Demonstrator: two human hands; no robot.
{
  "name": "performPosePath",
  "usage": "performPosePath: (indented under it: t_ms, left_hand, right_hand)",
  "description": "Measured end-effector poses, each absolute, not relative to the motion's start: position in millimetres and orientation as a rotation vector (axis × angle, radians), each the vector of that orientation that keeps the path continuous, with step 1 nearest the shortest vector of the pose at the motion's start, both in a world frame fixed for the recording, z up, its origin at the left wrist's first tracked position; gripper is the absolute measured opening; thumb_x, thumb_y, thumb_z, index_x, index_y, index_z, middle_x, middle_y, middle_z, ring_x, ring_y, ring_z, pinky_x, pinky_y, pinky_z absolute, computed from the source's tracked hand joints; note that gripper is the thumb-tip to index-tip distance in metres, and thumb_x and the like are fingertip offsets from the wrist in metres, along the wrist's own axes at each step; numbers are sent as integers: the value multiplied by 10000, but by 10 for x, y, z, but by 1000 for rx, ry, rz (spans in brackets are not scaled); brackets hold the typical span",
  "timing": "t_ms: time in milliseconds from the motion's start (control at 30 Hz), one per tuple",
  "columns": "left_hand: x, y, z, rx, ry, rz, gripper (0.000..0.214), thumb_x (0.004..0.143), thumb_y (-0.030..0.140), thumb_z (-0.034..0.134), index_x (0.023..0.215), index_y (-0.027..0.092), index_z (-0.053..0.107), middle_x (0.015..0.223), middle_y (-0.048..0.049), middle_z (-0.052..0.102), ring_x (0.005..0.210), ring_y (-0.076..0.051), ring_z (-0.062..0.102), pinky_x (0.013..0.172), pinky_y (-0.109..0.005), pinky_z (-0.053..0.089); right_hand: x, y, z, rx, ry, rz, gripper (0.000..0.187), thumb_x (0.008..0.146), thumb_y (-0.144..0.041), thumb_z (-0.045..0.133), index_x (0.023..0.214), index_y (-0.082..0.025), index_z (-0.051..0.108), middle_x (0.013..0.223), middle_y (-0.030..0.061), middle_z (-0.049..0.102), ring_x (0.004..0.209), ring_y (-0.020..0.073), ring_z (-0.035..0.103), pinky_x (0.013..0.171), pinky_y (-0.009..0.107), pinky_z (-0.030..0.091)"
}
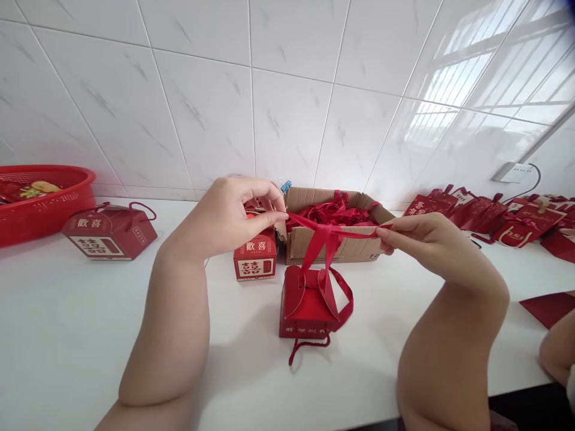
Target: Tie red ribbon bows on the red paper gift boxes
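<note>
A small red gift box (309, 305) stands on the white table in front of me, with a rope handle at its near side. From its top rises a red ribbon (320, 245), crossed or knotted above the lid and stretched sideways. My left hand (245, 212) pinches one end of the ribbon. Thumb and fingers of my right hand (415, 239) grip the other end, so it is pulled taut between both hands. Just behind, a cardboard box (332, 254) holds many loose red ribbons (336, 211).
Another red box (255, 257) sits left of the carton, and a handled red box (110, 232) farther left beside a red basket (54, 206). A blue clip (286, 186) is on the carton. Several red gift bags (480, 212) line the right. Another person's arm (559, 341) shows at the right edge.
</note>
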State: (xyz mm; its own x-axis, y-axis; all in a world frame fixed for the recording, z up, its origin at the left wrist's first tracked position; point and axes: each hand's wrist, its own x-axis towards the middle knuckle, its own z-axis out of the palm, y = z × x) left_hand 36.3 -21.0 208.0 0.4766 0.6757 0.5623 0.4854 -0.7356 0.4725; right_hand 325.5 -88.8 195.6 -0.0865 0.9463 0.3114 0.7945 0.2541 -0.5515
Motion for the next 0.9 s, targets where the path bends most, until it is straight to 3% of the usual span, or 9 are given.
performPosePath:
  t_ms: [200, 433, 600, 733, 900]
  left_hand:
    - [351, -184, 2126, 2530, 1105, 1069, 85, 808, 258, 620, 751, 198, 641, 777, 31, 651, 726, -108, 599, 675, -216, 450]
    - [162, -238, 2101, 2565, 1254, 908, 202, 808, 393, 594, 754, 199, 596, 746, 7, 609, 690, -142, 559, 534, -230, 375]
    - [29, -291, 1987, 2475, 1233, 970, 190, 813, 376, 587, 754, 197, 565, 795, 11, 608, 700, -125, 537, 643, -236, 432]
    - [-76, -263, 1859, 2438, 1330, 904, 184, 819, 383, 582, 767, 210, 550, 782, 20, 604, 713, -130, 552, 627, -231, 421]
    - [-231, -261, 1719, 2425, 1390, 835, 216, 824, 425, 567, 774, 216, 546, 800, 20, 612, 743, -144, 558, 652, -245, 415]
  right_hand:
    - [3356, -852, 1918, -1721, -2105, 444, 373, 847, -452, 531, 616, -175, 628, 575, 9, 545, 500, 102, 431, 459, 251, 313]
    - [3428, -884, 1890, -1890, -2071, 484, 380, 830, -450, 525, 568, -190, 616, 611, 11, 599, 571, 125, 517, 501, 249, 372]
    - [3462, -934, 1842, -1983, -2007, 493, 373, 806, -464, 540, 561, -197, 627, 645, 21, 643, 598, 148, 565, 500, 258, 397]
    - [3483, -998, 1702, -1956, -1949, 491, 330, 791, -441, 562, 584, -194, 634, 637, 25, 646, 605, 161, 587, 495, 257, 410]
    - [3541, -1123, 1338, -1905, -1713, 342, 372, 808, -466, 529, 596, -181, 637, 608, 36, 641, 516, 144, 533, 462, 259, 380]
